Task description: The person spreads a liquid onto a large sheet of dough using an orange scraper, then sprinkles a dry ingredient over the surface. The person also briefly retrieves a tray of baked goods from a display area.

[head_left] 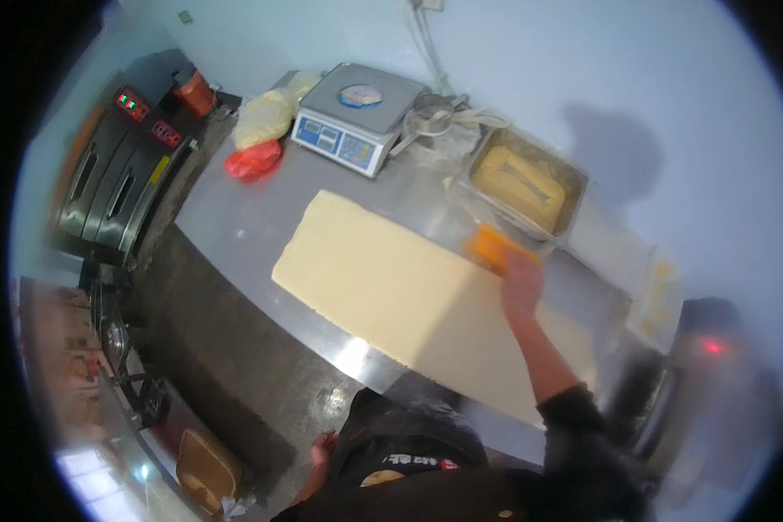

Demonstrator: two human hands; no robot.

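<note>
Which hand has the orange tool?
The right hand: it grips the orange tool near the dough sheet's far edge. The left hand hangs low beside the body, off the table.

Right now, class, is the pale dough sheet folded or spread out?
Spread out: the dough sheet lies flat and long across the metal table, with no fold visible.

Dough sheet (365, 261) lengthwise on desk (235, 217). Behind its left end, scale (344, 148); bag (265, 117) left of scale, bundle (254, 162) just before that bag. Right of scale, pan (574, 178) near wall (531, 61), mixture (496, 165) inside. Scraper-like tool (489, 247) in right hand (522, 283), between dough sheet and pan. Left hand (324, 445) off desk's front side. Far left, oven (113, 183), floor (209, 304) between it and desk.
</note>
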